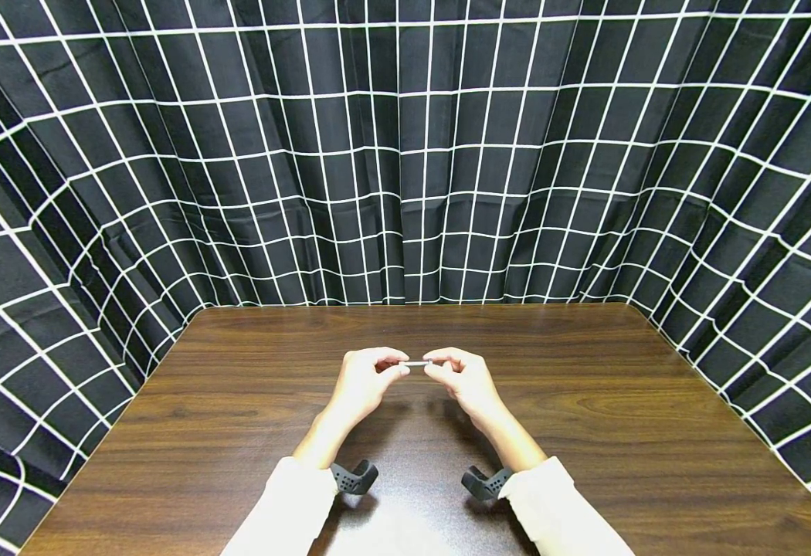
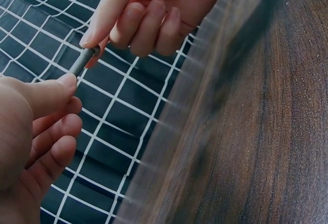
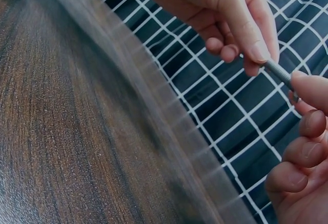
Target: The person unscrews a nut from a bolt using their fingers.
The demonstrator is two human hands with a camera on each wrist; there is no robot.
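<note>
A small grey metal bolt [image 1: 415, 363] is held up between the two hands, above the table. Its threaded shank [image 2: 80, 64] shows in the left wrist view. My left hand [image 1: 367, 380] pinches one end between thumb and forefinger. At the other end, thumb and forefinger of my right hand [image 1: 466, 380] pinch a darker, wider part; fingertips cover much of it, so I cannot tell whether it is a head or a nut. In the right wrist view the bolt [image 3: 279, 74] slants between both sets of fingertips. The other fingers of each hand are loosely curled.
Below the hands lies a dark brown wood-grain table [image 1: 239, 401]. Black curtains [image 1: 419, 170] with a white grid stand around its back and sides. Each wrist wears a dark strap mount [image 1: 355, 477], and pale sleeves [image 1: 287, 506] cover the forearms.
</note>
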